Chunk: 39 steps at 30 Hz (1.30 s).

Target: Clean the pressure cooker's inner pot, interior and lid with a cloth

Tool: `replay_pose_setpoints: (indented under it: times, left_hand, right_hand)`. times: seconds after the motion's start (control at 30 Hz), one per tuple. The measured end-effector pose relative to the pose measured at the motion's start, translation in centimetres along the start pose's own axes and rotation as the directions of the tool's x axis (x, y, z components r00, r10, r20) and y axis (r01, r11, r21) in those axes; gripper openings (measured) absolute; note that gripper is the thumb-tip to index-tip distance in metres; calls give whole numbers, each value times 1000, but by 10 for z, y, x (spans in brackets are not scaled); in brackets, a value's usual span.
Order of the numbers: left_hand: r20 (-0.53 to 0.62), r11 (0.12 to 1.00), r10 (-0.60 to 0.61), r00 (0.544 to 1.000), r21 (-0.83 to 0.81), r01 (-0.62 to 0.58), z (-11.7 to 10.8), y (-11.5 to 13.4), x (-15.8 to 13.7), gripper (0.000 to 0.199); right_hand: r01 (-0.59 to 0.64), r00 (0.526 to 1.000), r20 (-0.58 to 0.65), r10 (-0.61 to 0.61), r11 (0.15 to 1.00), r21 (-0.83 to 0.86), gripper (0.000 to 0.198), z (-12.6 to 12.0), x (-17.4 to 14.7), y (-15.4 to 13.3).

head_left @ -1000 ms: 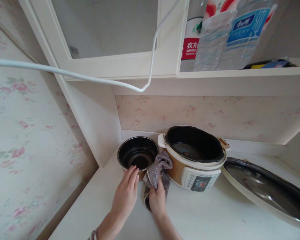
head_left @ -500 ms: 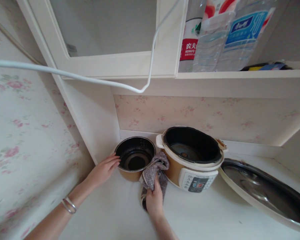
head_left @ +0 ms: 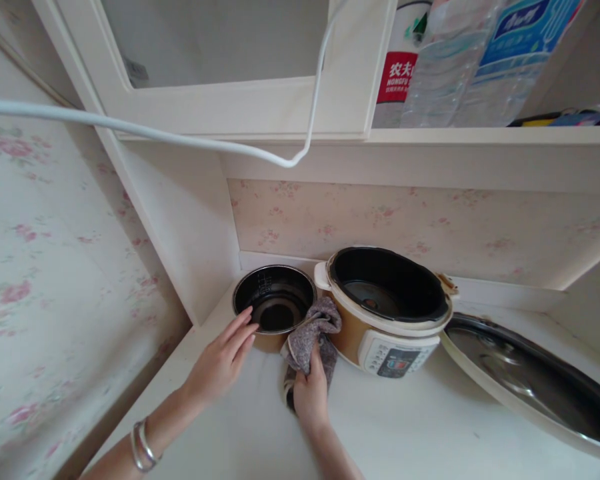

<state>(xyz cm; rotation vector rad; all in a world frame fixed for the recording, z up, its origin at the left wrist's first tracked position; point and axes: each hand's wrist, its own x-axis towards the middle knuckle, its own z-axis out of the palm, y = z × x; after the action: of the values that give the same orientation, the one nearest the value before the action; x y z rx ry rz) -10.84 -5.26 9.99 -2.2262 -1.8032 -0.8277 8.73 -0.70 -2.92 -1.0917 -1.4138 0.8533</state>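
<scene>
A round inner pot (head_left: pixel 280 317), black inside and gold outside, stands on the white counter. My left hand (head_left: pixel 220 363) is at its front-left rim, fingers stretched out and a little apart, fingertips over the edge; the thumb is hidden. My right hand (head_left: pixel 311 393) is closed on a bunched grey-brown cloth (head_left: pixel 310 337), which lies against the pot's right side. Just right of the cloth is a pressure cooker (head_left: pixel 353 333) with a gold body, a white rim and a front control panel. Its black interior is uncovered.
A large detached lid (head_left: pixel 520 387) lies upturned to the right of the cooker. Overhead, a white cable (head_left: pixel 180 137) hangs before the cabinet door (head_left: pixel 230 113). Plastic bottles (head_left: pixel 445 73) stand on the upper shelf. A flowered wall (head_left: pixel 55 280) bounds the left side.
The inner pot has turned, its inside markings shifting from right to left. My left hand has moved right along the rim toward the front. My right hand still holds the cloth; the view has shifted slightly.
</scene>
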Motion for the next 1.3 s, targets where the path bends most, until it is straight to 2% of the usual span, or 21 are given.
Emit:
replay_pose_setpoints:
  times: [0.17, 0.27, 0.37, 0.5, 0.6, 0.7, 0.8, 0.87, 0.97, 1.03, 1.17, 1.23, 1.3]
  left_hand:
    - [80, 996, 41, 996, 80, -47, -11, -68, 23, 38]
    - [90, 996, 55, 994, 60, -60, -5, -83, 32, 34]
    - [24, 998, 30, 999, 58, -32, 4, -68, 31, 31]
    - [-52, 996, -67, 996, 56, 70, 11, -17, 21, 29]
    - [-61, 998, -68, 996, -6, 68, 9, 9, 13, 28]
    - [-55, 1000, 2, 998, -16, -3, 1, -2, 14, 29]
    - [-9, 996, 50, 999, 79, -49, -5, -41, 27, 34]
    - [67, 990, 57, 996, 124, -65, -7, -67, 37, 39]
    - [115, 987, 57, 992, 142, -73, -3, -83, 46, 40]
    - [86, 986, 43, 995, 154, -56, 2, -74, 45, 40]
    - [23, 975, -3, 1000, 221, -2, 9, -29, 32, 38]
    - [6, 973, -8, 1000, 230, 6, 7, -9, 26, 35]
    - [-2, 981, 7, 1000, 192, -7, 2, 0, 24, 33]
  right_hand:
    - [-2, 1000, -28, 2, 1000, -14, 76, 1, -1, 2]
    - [-9, 1000, -27, 9, 1000, -23, 77, 2, 0, 1]
    - [-8, 1000, -26, 7, 999, -36, 77, 2, 1, -1]
    - [-11, 1000, -19, 10, 999, -42, 76, 3, 1, -1]
    - [-20, 1000, -20, 19, 999, -43, 75, 3, 0, 0]
    - [-18, 1000, -18, 17, 999, -38, 75, 2, 0, -1]
    - [-6, 1000, -23, 5, 1000, -30, 76, 1, 1, -1]
    - [-7, 1000, -28, 6, 999, -31, 77, 1, 1, 0]
    - [-8, 1000, -17, 8, 999, -36, 78, 2, 1, 3]
    - [-6, 1000, -18, 5, 999, -33, 79, 2, 1, 3]
    - [-15, 1000, -22, 15, 1000, -15, 77, 2, 1, -1]
    - [-24, 1000, -20, 24, 1000, -12, 76, 1, 2, -3]
    - [-27, 999, -28, 26, 1000, -9, 75, 1, 1, -4]
